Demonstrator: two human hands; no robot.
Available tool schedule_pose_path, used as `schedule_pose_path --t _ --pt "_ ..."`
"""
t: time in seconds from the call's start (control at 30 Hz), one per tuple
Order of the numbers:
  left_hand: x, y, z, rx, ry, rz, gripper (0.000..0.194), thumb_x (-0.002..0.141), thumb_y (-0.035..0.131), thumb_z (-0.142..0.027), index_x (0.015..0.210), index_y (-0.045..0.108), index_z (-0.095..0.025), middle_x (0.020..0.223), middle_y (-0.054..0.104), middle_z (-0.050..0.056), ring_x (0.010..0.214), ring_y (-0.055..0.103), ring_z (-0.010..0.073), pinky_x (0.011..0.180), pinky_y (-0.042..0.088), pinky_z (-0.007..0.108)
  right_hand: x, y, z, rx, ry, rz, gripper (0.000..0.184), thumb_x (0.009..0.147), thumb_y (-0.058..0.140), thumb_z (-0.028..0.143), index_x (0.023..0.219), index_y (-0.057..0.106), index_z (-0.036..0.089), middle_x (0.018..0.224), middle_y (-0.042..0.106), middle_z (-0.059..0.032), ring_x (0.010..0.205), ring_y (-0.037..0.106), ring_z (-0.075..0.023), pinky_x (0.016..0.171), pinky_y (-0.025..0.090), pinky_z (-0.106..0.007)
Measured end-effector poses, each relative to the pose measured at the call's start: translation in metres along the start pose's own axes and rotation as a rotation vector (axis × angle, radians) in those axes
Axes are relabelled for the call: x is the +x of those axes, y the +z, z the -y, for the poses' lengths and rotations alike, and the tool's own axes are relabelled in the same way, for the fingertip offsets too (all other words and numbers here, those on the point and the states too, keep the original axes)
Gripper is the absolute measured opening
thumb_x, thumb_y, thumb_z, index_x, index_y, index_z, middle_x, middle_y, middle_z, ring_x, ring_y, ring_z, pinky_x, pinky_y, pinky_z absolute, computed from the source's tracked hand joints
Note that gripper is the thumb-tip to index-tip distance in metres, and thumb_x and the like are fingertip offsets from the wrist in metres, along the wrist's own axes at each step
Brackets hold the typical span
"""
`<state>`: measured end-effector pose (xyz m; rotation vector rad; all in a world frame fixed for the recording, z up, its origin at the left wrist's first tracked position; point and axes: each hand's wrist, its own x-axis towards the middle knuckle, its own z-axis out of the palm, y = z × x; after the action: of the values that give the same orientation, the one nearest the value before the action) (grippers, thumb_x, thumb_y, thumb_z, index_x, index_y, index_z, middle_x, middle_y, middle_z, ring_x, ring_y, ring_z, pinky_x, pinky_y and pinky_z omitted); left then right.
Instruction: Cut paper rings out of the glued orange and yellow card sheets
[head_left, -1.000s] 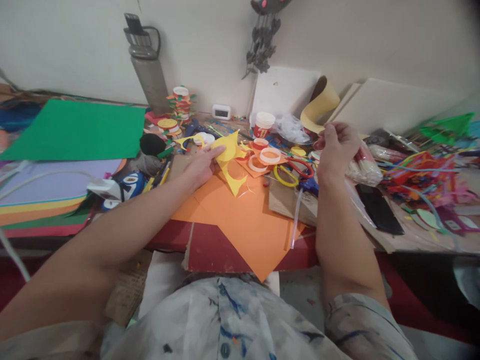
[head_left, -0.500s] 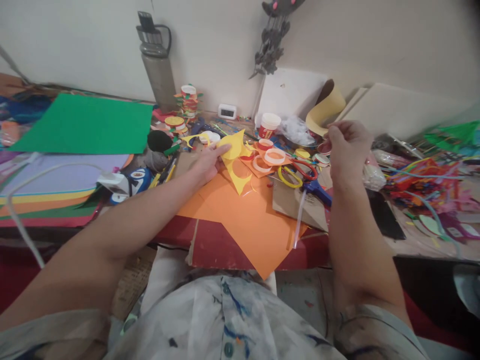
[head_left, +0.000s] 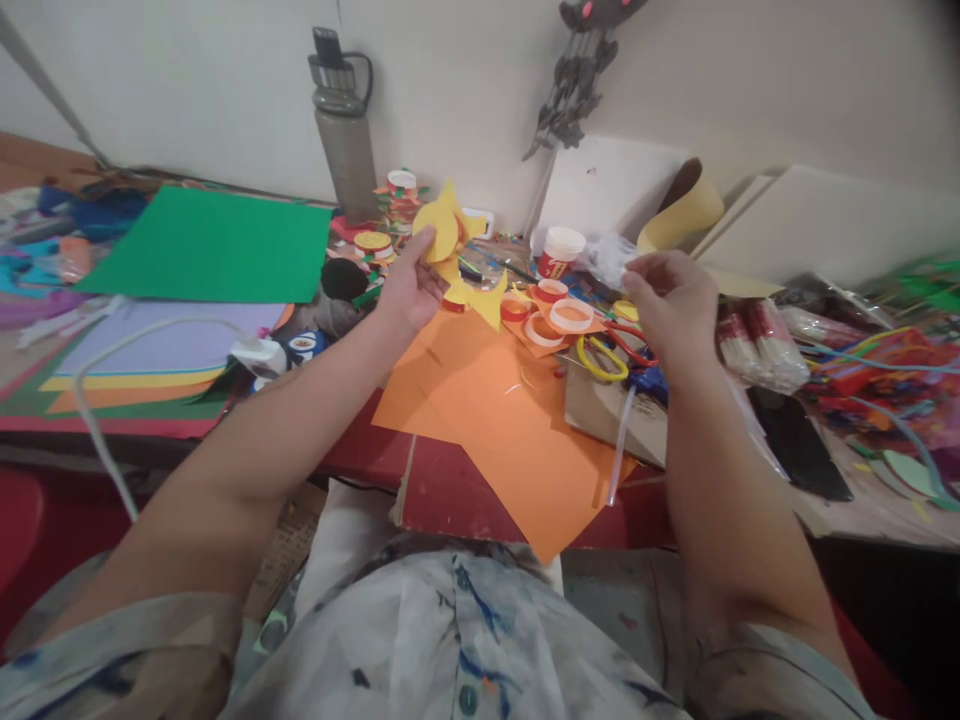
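Note:
In the head view, my left hand [head_left: 411, 288] pinches a cut piece of yellow paper [head_left: 436, 236], with a rounded part and pointed corners, lifted over the clutter. Another jagged yellow paper scrap [head_left: 484, 297] hangs or lies just below it; whether I hold that too I cannot tell. My right hand [head_left: 677, 305] is raised at the right with thumb and fingertips together; anything between them is too small to make out. Under it lie scissors with yellow and red handles [head_left: 602, 360]. Orange paper sheets [head_left: 495, 400] lie between my arms, with orange paper rings [head_left: 571, 315] behind.
A green sheet [head_left: 210, 245] tops coloured paper at the left. A grey water bottle [head_left: 346, 150] and a red-and-white paper cup [head_left: 560, 252] stand near the wall. A clear glue stick [head_left: 620, 450], a black phone [head_left: 799, 443] and a bundle of pipe cleaners [head_left: 892, 390] lie rightward.
My left hand has raised the yellow paper and turned it, tipping it up toward the wall. My right hand has shifted slightly left, toward the cup. The view has turned a little left.

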<state>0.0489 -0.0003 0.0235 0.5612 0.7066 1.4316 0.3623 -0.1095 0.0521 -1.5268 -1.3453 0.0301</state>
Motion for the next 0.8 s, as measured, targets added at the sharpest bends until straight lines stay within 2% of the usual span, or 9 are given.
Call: schedule_pose_path --t 0.1,0.2,0.3,0.37,0.47,0.57,0.7,0.8 --pt "0.000 0.002 -0.009 -0.059 0.030 0.027 0.034 0.111 0.076 -0.036 0.141 0.079 -0.019 0.130 0.090 0.006 0.129 0.086 0.0212 0.099 0.071 0.023 -0.006 0.013 0.007 -0.115 -0.079 0.166 0.010 0.087 0.080 0.017 0.094 0.079 0.023 0.092 0.078 -0.0013 0.085 0.069 -0.0211 0.086 0.055 -0.037" --pt "-0.001 0.000 -0.006 -0.052 0.007 0.031 0.036 0.111 0.076 -0.035 0.143 0.078 -0.019 0.131 0.090 0.006 0.123 0.087 0.0202 0.101 0.071 0.024 -0.016 0.015 0.015 -0.286 -0.207 0.362 0.008 0.087 0.080 0.015 0.088 0.080 0.023 0.094 0.080 -0.0038 0.091 0.070 -0.0238 0.093 0.054 -0.040" --pt "-0.001 -0.004 0.005 0.008 -0.042 0.029 0.036 0.106 0.080 -0.031 0.141 0.079 -0.020 0.126 0.091 0.005 0.115 0.089 0.0192 0.101 0.071 0.027 -0.032 0.011 0.028 -0.582 -0.305 0.672 0.009 0.091 0.079 0.015 0.085 0.082 0.022 0.097 0.082 -0.0079 0.100 0.071 -0.0279 0.096 0.050 -0.043" --pt "-0.002 -0.007 0.013 0.051 -0.087 0.052 0.034 0.103 0.083 -0.029 0.136 0.080 -0.020 0.120 0.092 0.004 0.108 0.089 0.0186 0.100 0.071 0.027 -0.042 0.008 0.038 -0.814 -0.351 0.813 0.007 0.094 0.080 0.019 0.089 0.084 0.022 0.105 0.083 -0.0119 0.111 0.070 -0.0334 0.100 0.046 -0.048" --pt "-0.004 -0.011 0.022 0.102 -0.120 0.089 0.035 0.096 0.090 -0.033 0.128 0.081 -0.021 0.107 0.092 0.002 0.097 0.089 0.0179 0.091 0.071 0.028 -0.054 0.010 0.051 -1.019 -0.394 0.917 0.018 0.100 0.070 0.015 0.104 0.086 0.021 0.119 0.083 -0.0165 0.122 0.069 -0.0384 0.104 0.044 -0.052" --pt "-0.006 -0.013 0.026 0.113 -0.107 0.131 0.032 0.091 0.094 -0.032 0.118 0.080 -0.021 0.096 0.090 0.000 0.085 0.086 0.0155 0.080 0.069 0.026 -0.057 0.016 0.059 -1.099 -0.390 0.984 0.028 0.105 0.061 0.011 0.112 0.087 0.018 0.124 0.083 -0.0190 0.126 0.071 -0.0395 0.106 0.046 -0.053" --pt "-0.009 -0.012 0.026 0.133 -0.099 0.152 0.026 0.089 0.095 -0.027 0.108 0.077 -0.022 0.091 0.088 -0.001 0.077 0.082 0.0133 0.076 0.066 0.025 -0.057 0.022 0.062 -1.078 -0.371 1.043 0.027 0.107 0.062 0.015 0.117 0.086 0.017 0.126 0.083 -0.0202 0.124 0.075 -0.0364 0.097 0.052 -0.043" --pt "-0.012 -0.011 0.025 0.147 -0.126 0.156 0.022 0.089 0.094 -0.025 0.102 0.077 -0.020 0.093 0.089 0.001 0.075 0.080 0.0133 0.075 0.064 0.025 -0.060 0.026 0.061 -1.073 -0.366 1.065 0.029 0.104 0.061 0.008 0.119 0.086 0.014 0.125 0.084 -0.0215 0.121 0.079 -0.0349 0.089 0.054 -0.038"
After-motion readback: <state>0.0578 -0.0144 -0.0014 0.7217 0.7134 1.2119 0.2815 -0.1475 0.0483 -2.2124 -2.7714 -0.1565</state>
